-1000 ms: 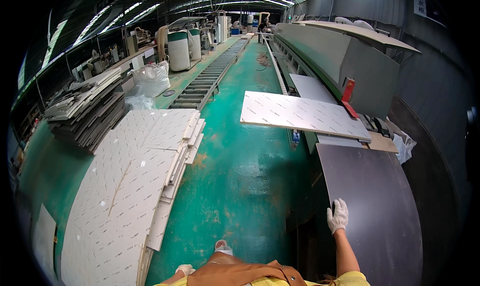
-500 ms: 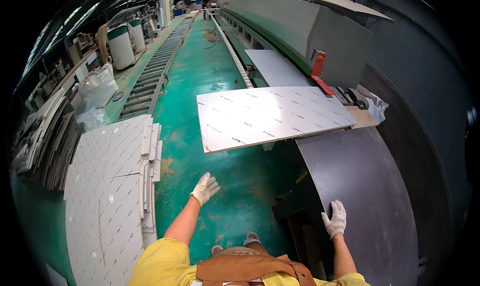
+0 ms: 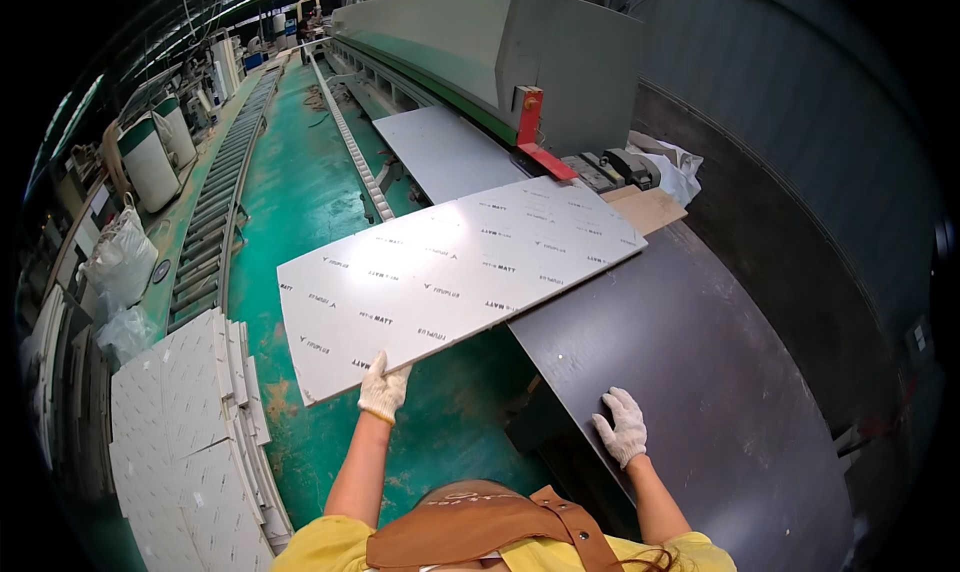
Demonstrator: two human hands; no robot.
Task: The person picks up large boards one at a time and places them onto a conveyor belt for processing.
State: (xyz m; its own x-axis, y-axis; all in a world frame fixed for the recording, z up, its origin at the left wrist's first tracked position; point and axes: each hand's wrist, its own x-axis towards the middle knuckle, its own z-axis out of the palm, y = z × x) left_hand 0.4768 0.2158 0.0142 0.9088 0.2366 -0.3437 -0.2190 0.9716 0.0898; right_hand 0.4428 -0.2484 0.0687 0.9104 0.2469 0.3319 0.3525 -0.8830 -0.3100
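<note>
My left hand [image 3: 384,390], in a white knitted glove, grips the near edge of a long white board [image 3: 459,284] covered in printed film, its thumb on top near the left end. That end juts out over the green floor, and the board lies slanted across the machine's infeed. My right hand [image 3: 620,427], gloved too, rests on a dark grey panel surface [image 3: 700,372] with its fingers apart. A grey sheet [image 3: 430,142] lies beyond the white board, beside a red bracket [image 3: 530,122] on the machine.
A long grey-green machine [image 3: 430,42] runs away ahead. At left stand a roller conveyor [image 3: 210,242], a stack of white panels [image 3: 175,422], bags [image 3: 120,262] and drums [image 3: 148,167]. A dark pale-edged board [image 3: 645,210] lies right of the white one. A person [image 3: 305,27] stands far off.
My left hand has reached forward and taken hold of the white board's edge. My view has swung, so the machine appears farther left. My right hand stays on the dark surface.
</note>
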